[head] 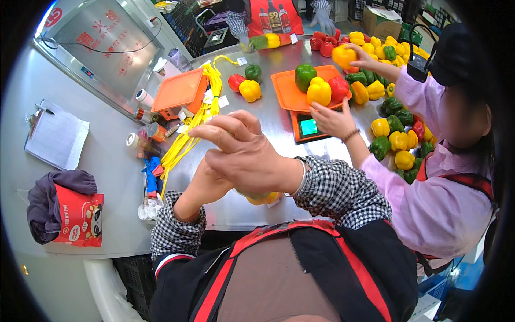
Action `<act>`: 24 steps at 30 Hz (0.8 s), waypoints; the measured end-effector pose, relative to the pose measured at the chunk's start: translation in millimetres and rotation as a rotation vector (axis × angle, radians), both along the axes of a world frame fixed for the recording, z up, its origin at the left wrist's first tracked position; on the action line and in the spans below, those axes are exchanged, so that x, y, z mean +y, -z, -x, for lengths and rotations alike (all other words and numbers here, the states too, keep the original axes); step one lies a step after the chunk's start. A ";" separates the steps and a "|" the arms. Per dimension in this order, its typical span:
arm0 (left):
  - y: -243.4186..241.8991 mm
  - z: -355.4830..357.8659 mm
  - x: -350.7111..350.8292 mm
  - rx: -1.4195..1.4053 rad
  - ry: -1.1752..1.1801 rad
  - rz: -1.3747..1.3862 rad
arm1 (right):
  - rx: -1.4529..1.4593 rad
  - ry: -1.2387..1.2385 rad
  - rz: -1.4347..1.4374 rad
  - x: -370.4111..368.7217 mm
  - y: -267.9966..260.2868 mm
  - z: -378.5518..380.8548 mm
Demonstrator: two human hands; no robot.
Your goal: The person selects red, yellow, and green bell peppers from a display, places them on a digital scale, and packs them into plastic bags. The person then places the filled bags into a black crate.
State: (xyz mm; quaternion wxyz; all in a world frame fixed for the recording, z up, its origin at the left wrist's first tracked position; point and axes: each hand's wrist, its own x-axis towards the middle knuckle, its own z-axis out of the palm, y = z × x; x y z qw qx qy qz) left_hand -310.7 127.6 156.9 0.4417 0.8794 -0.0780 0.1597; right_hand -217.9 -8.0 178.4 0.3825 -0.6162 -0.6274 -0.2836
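Observation:
My right hand [257, 157] is raised over the steel table [277, 141], fingers curled, and crosses over my left hand [209, 183]. The two hands touch; whatever lies between their fingers is hidden. Below my right wrist a yellow bell pepper [263, 198], apparently in clear wrapping, shows partly. Left of my hands runs a bundle of yellow net bags [183, 143] with white tags. Beyond them sit a red pepper [236, 82], a yellow pepper [250, 91] and a green pepper [253, 73].
A co-worker at right lifts a yellow pepper [344, 56] beside an orange tray [287, 90] of peppers on a scale [309, 126]. Loose peppers [398, 141] cover the right side. Across the table, a gloved hand touches a packed pepper row [266, 41]. Jars [157, 132] and an orange basket [179, 90] stand left.

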 end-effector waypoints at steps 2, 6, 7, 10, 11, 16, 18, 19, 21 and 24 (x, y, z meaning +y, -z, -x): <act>-2.4 0.7 -0.7 0.065 -0.015 0.065 | -0.037 -0.021 -0.074 -4.2 -8.8 -6.6; -24.1 8.8 -10.8 0.217 -0.007 0.175 | 0.862 -0.178 0.627 -42.1 -16.4 -33.9; -28.2 7.1 -13.3 0.231 -0.027 0.199 | 0.910 -0.258 0.758 -40.8 2.0 -39.7; -44.6 0.4 -18.5 0.277 -0.038 0.289 | 0.788 -0.360 0.714 -34.3 14.7 -20.2; -47.5 -4.2 -19.3 0.279 -0.010 0.300 | 0.819 -0.399 0.729 -33.9 7.5 -19.6; -30.9 -19.7 -4.5 -0.019 0.190 0.485 | 0.971 -0.431 0.877 -25.1 7.1 -37.0; -19.1 -38.3 11.0 -0.232 0.278 0.384 | 0.892 -0.357 0.938 -28.5 -16.0 -40.6; -11.7 -41.6 7.9 -0.153 0.404 0.548 | 0.937 -0.392 0.943 -23.4 -11.7 -46.0; 27.8 -36.1 32.8 0.341 0.400 0.397 | 0.929 -0.359 0.969 -11.7 -15.5 -54.5; 39.3 -24.3 -12.2 0.101 -0.012 0.200 | 0.984 -0.230 0.831 -12.6 -4.7 -70.3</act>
